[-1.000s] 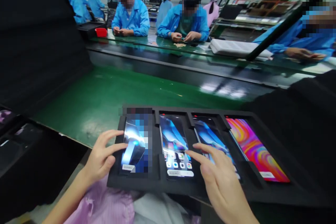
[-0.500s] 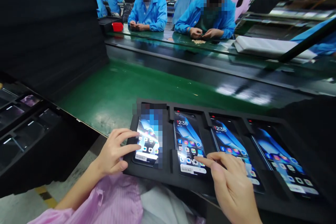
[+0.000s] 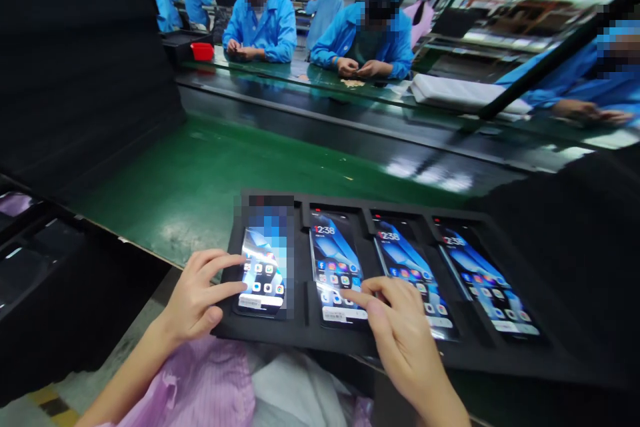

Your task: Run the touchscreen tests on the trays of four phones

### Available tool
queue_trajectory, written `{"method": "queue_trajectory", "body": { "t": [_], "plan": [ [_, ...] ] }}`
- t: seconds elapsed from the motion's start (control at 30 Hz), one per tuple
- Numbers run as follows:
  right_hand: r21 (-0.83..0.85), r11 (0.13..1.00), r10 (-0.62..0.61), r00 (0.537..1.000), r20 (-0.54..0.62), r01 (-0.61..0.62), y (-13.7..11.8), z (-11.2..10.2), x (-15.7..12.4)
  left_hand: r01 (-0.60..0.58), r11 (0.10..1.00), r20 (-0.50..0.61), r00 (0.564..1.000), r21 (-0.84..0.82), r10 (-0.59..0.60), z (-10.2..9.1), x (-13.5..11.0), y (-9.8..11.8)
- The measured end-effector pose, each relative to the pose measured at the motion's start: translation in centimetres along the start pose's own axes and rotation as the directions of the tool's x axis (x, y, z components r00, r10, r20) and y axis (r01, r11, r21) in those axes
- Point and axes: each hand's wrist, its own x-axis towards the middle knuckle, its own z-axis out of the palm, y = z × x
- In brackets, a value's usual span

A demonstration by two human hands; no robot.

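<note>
A black foam tray (image 3: 299, 335) rests along the near edge of the bench, with several lit smartphones lying face up in its slots. My left hand (image 3: 197, 290) has its fingers spread, two fingertips touching the left edge of the leftmost smartphone (image 3: 265, 277). Over the second smartphone (image 3: 333, 247) my right hand (image 3: 403, 330) points its index finger at the lower row of icons, the other fingers loosely bent and holding nothing. That hand partly covers the third smartphone (image 3: 400, 247). Farther right lies another smartphone (image 3: 475, 267), showing the same blue home screen.
Green bench top (image 3: 240, 160) stretches behind the tray, bounded on the left by a black curtain (image 3: 85, 67). Across a dark conveyor strip (image 3: 300, 123), co-workers in blue jackets handle small items. A red box (image 3: 202, 51) and a white wrapped bundle (image 3: 460, 92) stand on their side.
The view has turned right, so the tray and both hands appear farther left. My left hand stays at the leftmost smartphone; my right index finger stays over the second one's lower icons.
</note>
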Motion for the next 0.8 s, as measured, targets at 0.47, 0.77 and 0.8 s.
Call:
{"method": "queue_trajectory", "body": {
  "t": [0.47, 0.77, 0.8],
  "plan": [
    [-0.109, 0.966, 0.184, 0.923, -0.339, -0.233, 2.7, -2.5, -3.1, 0.050, 0.997, -0.110, 0.992, -0.052, -0.055, 1.1, -0.5, -1.5],
    [-0.250, 0.860, 0.295, 0.834, -0.466, -0.444, 4.9, -4.1, -5.3, 0.031, 0.999, -0.161, 0.986, -0.044, -0.038, 1.4, -0.3, -2.3],
    [-0.256, 0.825, 0.323, 0.793, -0.516, -0.503, 5.4, -4.5, -5.6, 0.027, 0.999, -0.161, 0.986, -0.030, -0.031, 1.4, -0.3, -2.5]
  ]
}}
